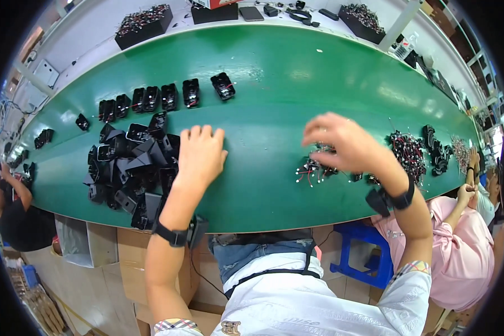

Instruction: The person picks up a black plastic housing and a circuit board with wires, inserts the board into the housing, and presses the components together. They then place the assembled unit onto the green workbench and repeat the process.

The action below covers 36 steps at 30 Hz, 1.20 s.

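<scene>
My left hand [203, 155] is palm down at the right edge of a heap of black plastic housings [130, 168], its fingers slightly apart and nothing visible in them. Over a small cluster of wired components [315, 169] with red and black leads, my right hand [347, 144] hovers, a little blurred. A gap shows between its thumb and curled fingers, and I see nothing in it. Beyond the heap, several black housings stand in a loose row; the rightmost housing [223, 86] lies tilted, with a red wire sticking out.
The green table [263, 201] curves across the view. Right of my right hand lie a larger pile of wired parts [407, 154] and black curved pieces [438, 150]. Black bins [145, 28] line the back shelf. People sit at both sides; a blue stool [364, 252] stands below.
</scene>
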Each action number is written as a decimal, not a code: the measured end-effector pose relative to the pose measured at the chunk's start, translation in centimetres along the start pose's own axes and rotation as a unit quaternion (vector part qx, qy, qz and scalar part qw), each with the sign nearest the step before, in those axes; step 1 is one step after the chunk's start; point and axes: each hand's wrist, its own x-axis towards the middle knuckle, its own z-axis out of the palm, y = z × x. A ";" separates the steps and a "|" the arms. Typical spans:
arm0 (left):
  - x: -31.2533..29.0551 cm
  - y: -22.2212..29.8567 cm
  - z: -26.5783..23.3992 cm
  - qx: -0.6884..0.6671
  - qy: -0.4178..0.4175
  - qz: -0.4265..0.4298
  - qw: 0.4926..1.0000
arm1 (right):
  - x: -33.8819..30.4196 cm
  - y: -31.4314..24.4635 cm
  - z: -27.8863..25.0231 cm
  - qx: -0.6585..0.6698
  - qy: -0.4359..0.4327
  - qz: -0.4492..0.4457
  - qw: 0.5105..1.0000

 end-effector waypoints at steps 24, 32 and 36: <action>-11.7 9.9 1.7 -0.312 0.194 -0.173 0.914 | 0.0 -2.1 8.9 0.336 0.203 0.261 0.882; -11.6 10.2 0.6 -0.246 0.308 -0.132 0.910 | 0.7 -2.1 9.8 0.278 0.243 0.209 0.906; -9.6 12.0 -1.0 -0.340 0.308 -0.022 0.888 | 1.3 -3.0 9.7 0.421 0.195 0.216 0.859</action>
